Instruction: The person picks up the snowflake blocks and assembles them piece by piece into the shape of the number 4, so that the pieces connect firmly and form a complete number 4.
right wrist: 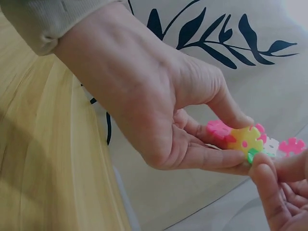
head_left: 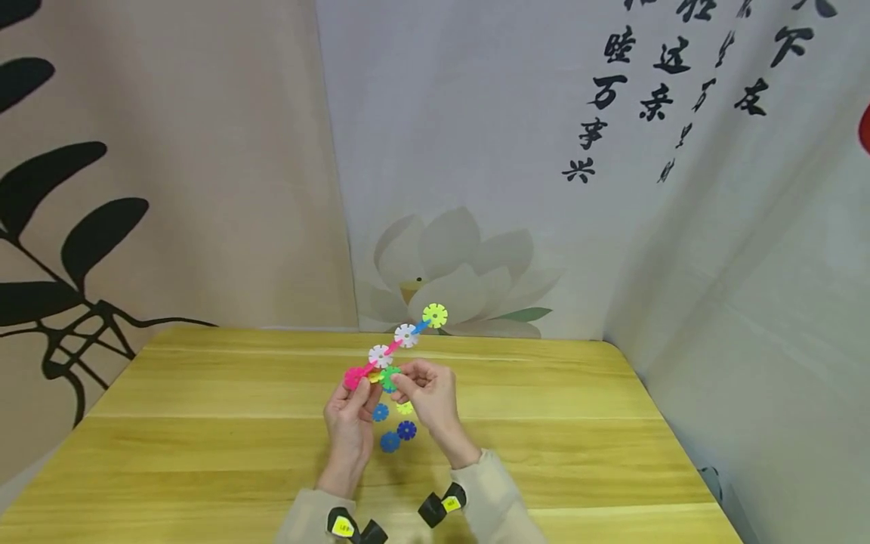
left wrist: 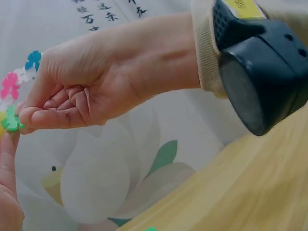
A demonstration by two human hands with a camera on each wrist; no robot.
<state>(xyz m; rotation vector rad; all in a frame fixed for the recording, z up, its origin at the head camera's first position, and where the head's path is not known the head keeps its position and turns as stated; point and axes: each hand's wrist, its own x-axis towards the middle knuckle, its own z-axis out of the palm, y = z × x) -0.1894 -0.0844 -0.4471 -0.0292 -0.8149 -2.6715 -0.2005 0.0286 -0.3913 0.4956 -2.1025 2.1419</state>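
My left hand [head_left: 350,431] holds the near end of a chain of plastic snowflake discs, close to its pink disc [head_left: 354,377]. In the right wrist view, the left thumb and fingers pinch a yellow disc [right wrist: 246,140]. A green disc [head_left: 390,378] is pinched between the thumb and fingertips of my right hand [head_left: 435,397], right at the yellow disc. From there the chain slants up and away, through a white disc [head_left: 381,356], another white disc [head_left: 406,335] and pink and blue links to a yellow-green disc [head_left: 435,315].
Below the hands on the wooden table [head_left: 204,438] lie a light blue disc [head_left: 381,412], a blue disc [head_left: 390,442], a dark blue disc [head_left: 406,430] and a partly hidden yellow-green disc [head_left: 405,408]. A printed curtain [head_left: 476,151] hangs behind the table's far edge.
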